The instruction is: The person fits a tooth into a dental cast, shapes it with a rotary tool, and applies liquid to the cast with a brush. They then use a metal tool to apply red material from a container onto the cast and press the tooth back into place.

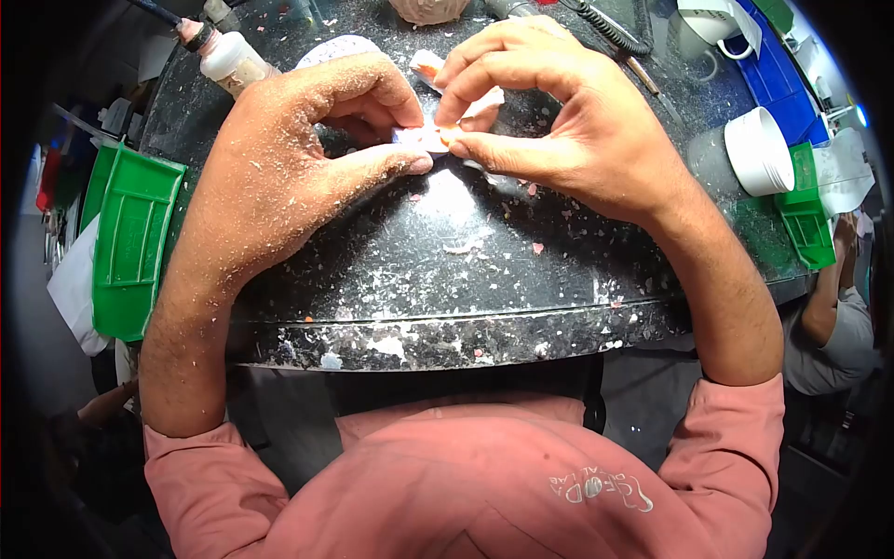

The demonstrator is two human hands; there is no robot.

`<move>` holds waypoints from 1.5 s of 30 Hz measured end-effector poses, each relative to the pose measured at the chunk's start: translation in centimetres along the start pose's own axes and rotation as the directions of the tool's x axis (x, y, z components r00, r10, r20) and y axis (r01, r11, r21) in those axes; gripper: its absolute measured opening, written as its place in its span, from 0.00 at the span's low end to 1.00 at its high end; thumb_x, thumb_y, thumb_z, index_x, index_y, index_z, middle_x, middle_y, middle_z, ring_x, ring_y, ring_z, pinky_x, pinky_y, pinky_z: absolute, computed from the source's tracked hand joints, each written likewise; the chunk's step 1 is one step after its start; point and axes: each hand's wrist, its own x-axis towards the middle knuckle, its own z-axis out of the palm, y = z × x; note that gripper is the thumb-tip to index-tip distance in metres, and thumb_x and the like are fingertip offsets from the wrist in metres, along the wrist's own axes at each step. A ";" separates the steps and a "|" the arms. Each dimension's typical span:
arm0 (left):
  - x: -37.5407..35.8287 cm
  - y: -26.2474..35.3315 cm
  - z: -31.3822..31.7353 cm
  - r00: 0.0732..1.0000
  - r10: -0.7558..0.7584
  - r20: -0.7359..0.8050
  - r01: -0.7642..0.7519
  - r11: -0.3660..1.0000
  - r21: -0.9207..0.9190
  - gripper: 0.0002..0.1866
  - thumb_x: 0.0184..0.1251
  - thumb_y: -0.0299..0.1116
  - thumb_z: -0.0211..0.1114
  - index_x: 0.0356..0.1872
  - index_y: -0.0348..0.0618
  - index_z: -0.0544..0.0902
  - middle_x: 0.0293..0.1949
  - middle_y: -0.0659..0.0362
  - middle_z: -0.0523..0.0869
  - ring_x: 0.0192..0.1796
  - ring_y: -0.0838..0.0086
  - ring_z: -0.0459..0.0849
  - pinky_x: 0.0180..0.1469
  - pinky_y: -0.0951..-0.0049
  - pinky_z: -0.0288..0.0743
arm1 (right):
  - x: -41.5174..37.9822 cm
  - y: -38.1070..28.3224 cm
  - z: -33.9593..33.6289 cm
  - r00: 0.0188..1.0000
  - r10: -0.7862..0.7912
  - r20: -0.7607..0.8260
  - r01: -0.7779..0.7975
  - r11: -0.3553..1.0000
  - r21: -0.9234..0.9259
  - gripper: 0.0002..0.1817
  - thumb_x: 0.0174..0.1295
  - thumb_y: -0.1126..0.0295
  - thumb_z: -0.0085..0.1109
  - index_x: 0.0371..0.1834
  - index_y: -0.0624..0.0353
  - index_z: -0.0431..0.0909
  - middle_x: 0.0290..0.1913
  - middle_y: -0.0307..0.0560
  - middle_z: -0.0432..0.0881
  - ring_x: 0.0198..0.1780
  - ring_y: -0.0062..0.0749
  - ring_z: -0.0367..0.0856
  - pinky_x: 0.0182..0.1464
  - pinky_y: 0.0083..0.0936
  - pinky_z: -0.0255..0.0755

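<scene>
Fingers (410,116) of the left hand (289,158) and the right hand (568,121) are pinching together on a small pale pink piece (424,138), holding it just above the dark, chip-strewn surface (447,279). A white cup (759,151) is lying at three o'clock, a green bin (130,247) at nine.

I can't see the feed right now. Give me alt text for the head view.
Both hands meet over a dark, chip-strewn worktop: the left hand and right hand pinch a small pale pink piece between their fingertips. A green bin hangs at the left edge, a white cup lies at the right, and a small bottle stands at the back left.
</scene>
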 end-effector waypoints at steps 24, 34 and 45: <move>0.2 -0.2 -0.4 1.000 -0.006 0.017 0.006 1.000 0.024 0.12 0.56 0.27 0.75 0.39 0.37 0.83 0.39 0.61 0.86 0.45 0.79 0.84 0.54 0.76 0.75 | 0.1 -1.0 -1.3 0.977 0.193 0.091 -0.197 0.980 0.037 0.13 0.54 0.62 0.73 0.40 0.51 0.86 0.53 0.48 0.75 0.58 0.39 0.74 0.65 0.37 0.65; 1.2 -2.2 -2.7 0.997 -0.012 0.075 0.043 0.908 -0.416 0.14 0.62 0.24 0.70 0.48 0.38 0.79 0.45 0.60 0.85 0.51 0.78 0.84 0.58 0.76 0.74 | 1.1 0.9 -2.7 0.988 -0.155 -0.006 0.153 0.978 -0.145 0.18 0.51 0.72 0.74 0.47 0.56 0.86 0.54 0.45 0.82 0.60 0.34 0.78 0.67 0.36 0.69; 1.6 -2.6 -2.4 0.996 0.056 -0.068 -0.078 0.917 -0.391 0.16 0.65 0.26 0.69 0.53 0.39 0.80 0.50 0.58 0.85 0.55 0.75 0.83 0.58 0.72 0.77 | 0.7 0.6 -2.1 0.940 -0.256 -0.226 0.221 0.961 -0.168 0.20 0.47 0.80 0.75 0.45 0.51 0.87 0.47 0.43 0.84 0.50 0.34 0.84 0.53 0.29 0.80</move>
